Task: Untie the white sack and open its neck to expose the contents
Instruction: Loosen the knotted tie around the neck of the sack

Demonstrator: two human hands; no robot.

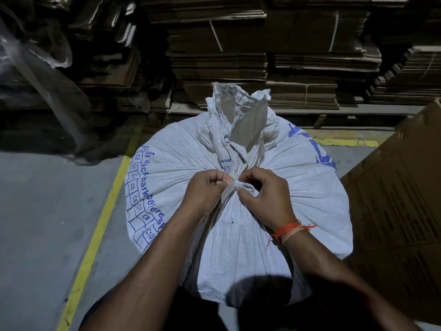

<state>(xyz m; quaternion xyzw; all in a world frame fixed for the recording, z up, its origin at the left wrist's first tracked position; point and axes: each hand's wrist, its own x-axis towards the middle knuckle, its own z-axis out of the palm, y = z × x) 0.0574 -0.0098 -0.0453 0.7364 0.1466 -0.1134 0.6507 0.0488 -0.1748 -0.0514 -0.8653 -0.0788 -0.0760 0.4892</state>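
Note:
A full white woven sack (307, 201) with blue print stands on the floor in front of me. Its neck (235, 130) is gathered and bound, and the loose top flares upward beyond the binding. A white tie strip (229, 191) wraps the neck at the gather. My left hand (205, 192) pinches one end of the tie. My right hand (262, 197), with orange thread on its wrist, pinches the tie at the knot from the other side. The sack's contents are hidden.
Stacks of flattened cardboard (274, 56) fill the back. A large brown carton (401, 199) leans close at the right of the sack. Clear plastic sheeting (35, 56) hangs at the left. A yellow floor line (100, 223) runs along the grey floor.

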